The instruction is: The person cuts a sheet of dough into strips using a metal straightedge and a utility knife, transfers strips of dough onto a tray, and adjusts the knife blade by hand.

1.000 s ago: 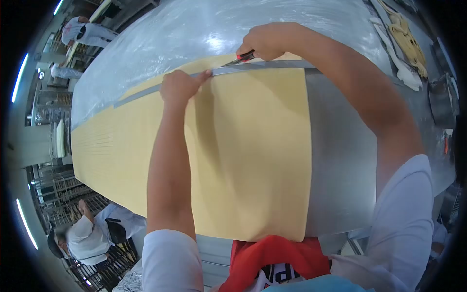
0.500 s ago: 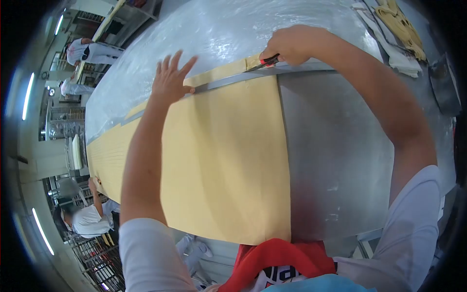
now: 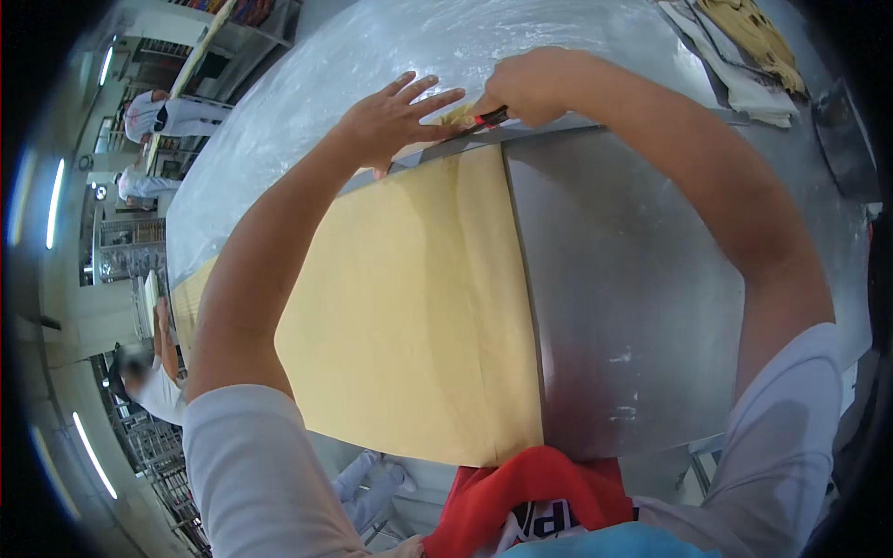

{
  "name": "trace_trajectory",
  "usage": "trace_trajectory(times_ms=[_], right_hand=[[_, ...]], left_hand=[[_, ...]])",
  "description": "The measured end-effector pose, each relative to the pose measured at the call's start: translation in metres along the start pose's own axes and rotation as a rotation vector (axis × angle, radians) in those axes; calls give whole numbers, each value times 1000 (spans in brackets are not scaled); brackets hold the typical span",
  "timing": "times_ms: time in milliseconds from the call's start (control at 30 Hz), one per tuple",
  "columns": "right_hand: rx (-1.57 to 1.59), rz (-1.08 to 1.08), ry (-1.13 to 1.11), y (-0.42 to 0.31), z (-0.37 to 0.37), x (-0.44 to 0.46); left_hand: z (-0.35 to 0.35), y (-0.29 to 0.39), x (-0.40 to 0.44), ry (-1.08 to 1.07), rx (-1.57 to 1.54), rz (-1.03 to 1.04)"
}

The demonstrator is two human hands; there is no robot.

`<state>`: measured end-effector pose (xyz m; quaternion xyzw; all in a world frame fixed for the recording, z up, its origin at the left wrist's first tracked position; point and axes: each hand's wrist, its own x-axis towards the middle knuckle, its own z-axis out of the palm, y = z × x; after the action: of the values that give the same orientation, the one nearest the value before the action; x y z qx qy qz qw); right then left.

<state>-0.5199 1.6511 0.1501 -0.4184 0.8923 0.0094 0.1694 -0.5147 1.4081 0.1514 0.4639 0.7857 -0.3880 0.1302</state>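
A wide pale-yellow sheet of dough (image 3: 409,298) lies over the table, its right edge reaching down to the front edge. Along its far side runs a long metal straightedge (image 3: 423,156). My left hand (image 3: 395,121) rests at the straightedge with fingers spread, thumb tip over its near edge. Close to its fingertips, my right hand (image 3: 535,86) grips a red-and-black utility knife (image 3: 490,118), which points left along the straightedge. The blade tip is hard to make out. A crumpled bit of dough (image 3: 456,115) shows beyond the straightedge, between my hands.
Bare steel tabletop (image 3: 633,298) extends right of the dough. Shiny clear plastic film (image 3: 279,121) covers the far side. Folded cloths (image 3: 749,65) and a dark metal container (image 3: 845,139) are at the far right. A co-worker (image 3: 153,386) stands at the table's left end; others are farther back.
My left hand has slid right along the straightedge, close to the knife. My right hand has shifted slightly left with the knife. The co-worker at the left has raised an arm away from the dough.
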Motion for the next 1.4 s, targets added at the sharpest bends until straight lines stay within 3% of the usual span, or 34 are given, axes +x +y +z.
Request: trace_trajectory(times_ms=[267, 400, 467, 567, 633, 700, 833, 900, 1033, 1100, 1133, 1200, 1233, 1300, 1400], right_hand=[[-168, 153, 30, 46, 6, -79], [185, 126, 530, 104, 62, -178], [622, 542, 494, 73, 80, -240], [1079, 764, 612, 20, 144, -318], [1307, 822, 645, -13, 189, -359], [1510, 775, 681, -45, 219, -386], [1638, 841, 866, -72, 235, -389], [1615, 853, 953, -76, 235, -388], [1578, 788, 978, -83, 233, -389], [1599, 766, 1006, -82, 237, -390], [1612, 753, 1001, -80, 240, -388], [1608, 731, 1044, -81, 246, -391], [1606, 743, 1057, -82, 252, -394], [1620, 602, 1034, -81, 261, -396], [1631, 554, 1041, -86, 253, -397]], left_hand=[[5, 0, -7, 33, -8, -7], [12, 0, -15, 131, -105, -61], [27, -11, -30, 175, -319, -236], [108, -18, -68, 197, -792, -574], [160, -18, -84, -47, -873, -628], [203, -5, -96, 209, -866, -623], [188, -8, -104, 383, -879, -683], [184, -29, -95, 43, -1078, -653], [167, -34, -93, 61, -1063, -605], [172, -37, -93, 512, -1672, -715], [159, -45, -93, 506, -1662, -730], [105, -64, -86, 774, -1744, -710], [64, -67, -82, 806, -1855, -676], [14, -77, -43, 1147, -2106, -447], [-82, -100, 13, 1317, -2344, -319]])
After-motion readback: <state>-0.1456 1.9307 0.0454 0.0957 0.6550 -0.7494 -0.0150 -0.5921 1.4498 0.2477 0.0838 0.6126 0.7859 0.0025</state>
